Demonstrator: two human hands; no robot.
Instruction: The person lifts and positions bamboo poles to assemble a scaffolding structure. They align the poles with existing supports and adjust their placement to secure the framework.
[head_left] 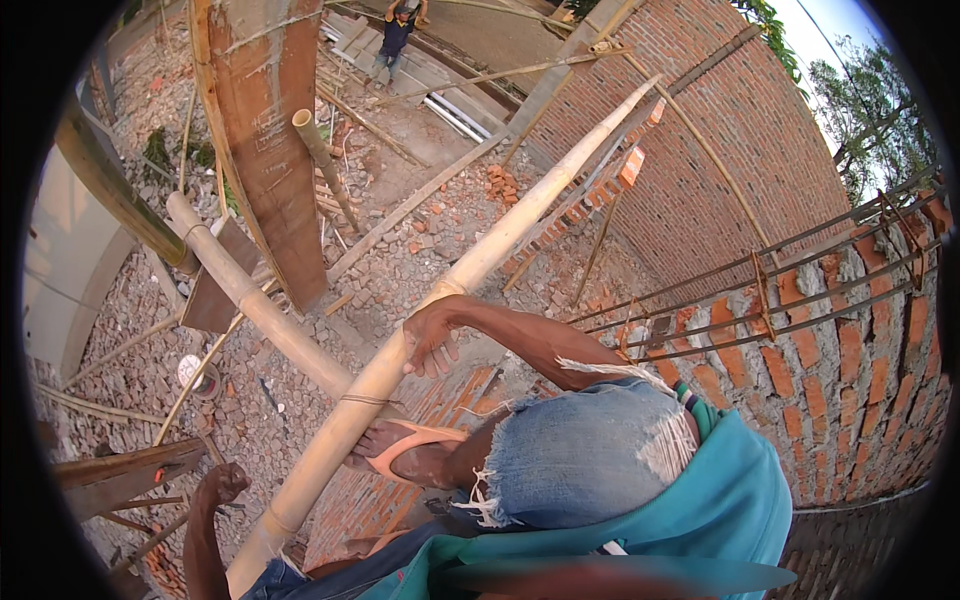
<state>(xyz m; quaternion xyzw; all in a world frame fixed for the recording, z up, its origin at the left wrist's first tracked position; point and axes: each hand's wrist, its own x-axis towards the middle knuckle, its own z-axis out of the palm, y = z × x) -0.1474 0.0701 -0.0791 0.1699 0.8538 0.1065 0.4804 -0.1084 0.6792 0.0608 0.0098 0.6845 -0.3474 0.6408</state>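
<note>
A thick pale bamboo pole [500, 240] runs diagonally from the lower left to the upper right, high above the ground. My right hand [432, 338] rests on its side, with the fingers loose and apart, not wrapped round it. Over to the lower left, my left hand [224, 483] is curled closed, close to a wooden board [135, 475]; what lies inside its fingers is hidden. A second bamboo pole [265, 315] meets the first one, where a thin tie [365, 400] circles the joint. My sandalled foot [400, 445] is beside that joint.
Broken brick and rubble [400, 240] cover the ground below. A tall wooden panel [262, 150] rises at upper left. On the right, steel reinforcing bars [760, 310] run along a brick wall [800, 390]. Another person [397, 40] stands far off; a white bucket [198, 375] sits below left.
</note>
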